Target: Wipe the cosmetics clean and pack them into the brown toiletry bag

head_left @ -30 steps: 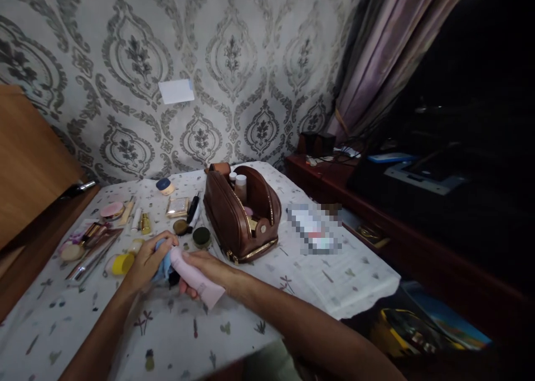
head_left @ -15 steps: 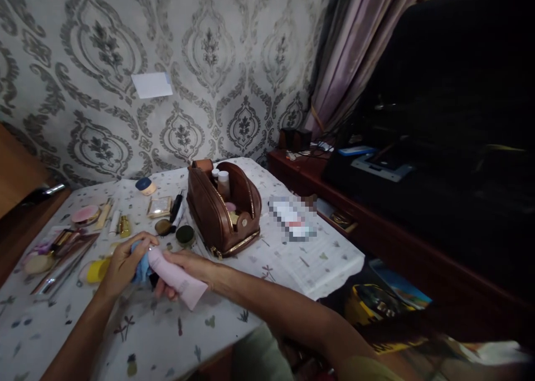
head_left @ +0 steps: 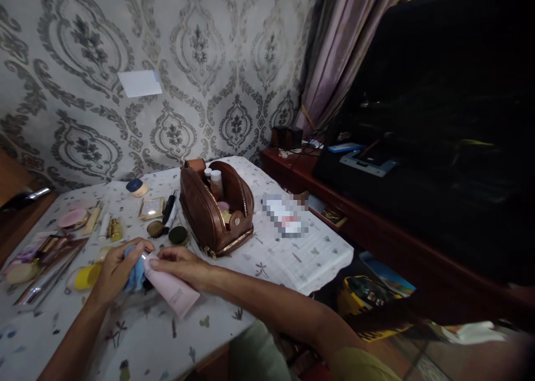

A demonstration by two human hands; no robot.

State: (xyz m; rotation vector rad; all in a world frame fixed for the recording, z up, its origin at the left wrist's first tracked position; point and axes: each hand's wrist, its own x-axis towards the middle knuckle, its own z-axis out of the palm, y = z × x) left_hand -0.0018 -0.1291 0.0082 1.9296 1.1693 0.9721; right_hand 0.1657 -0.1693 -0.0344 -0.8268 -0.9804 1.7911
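Over the front of the table my right hand [head_left: 181, 265] is closed around a pale pink squeeze tube [head_left: 173, 288], its flat end tilted down to the right. My left hand [head_left: 117, 269] grips a light blue cloth [head_left: 136, 272] pressed against the tube's capped end. Just left of that hand lies a yellow-capped item [head_left: 87, 276]. Behind the hands stand a dark green round jar [head_left: 178, 235] and a small gold bottle [head_left: 116, 229]. An unzipped brown toiletry bag [head_left: 215, 225] sits to the right, with white-capped bottles [head_left: 216, 183] inside.
Makeup pouches [head_left: 50, 258], a pink compact [head_left: 72, 218], a gold compact [head_left: 151, 208] and a navy-lidded jar [head_left: 136, 187] lie along the left and back. A blurred-out object [head_left: 284, 214] rests right of the bag. A dark red desk [head_left: 376, 225] borders the right.
My right hand's fingers have shifted up toward the tube's capped end, and the tube has turned slightly. The whole view has swung a little to the right.
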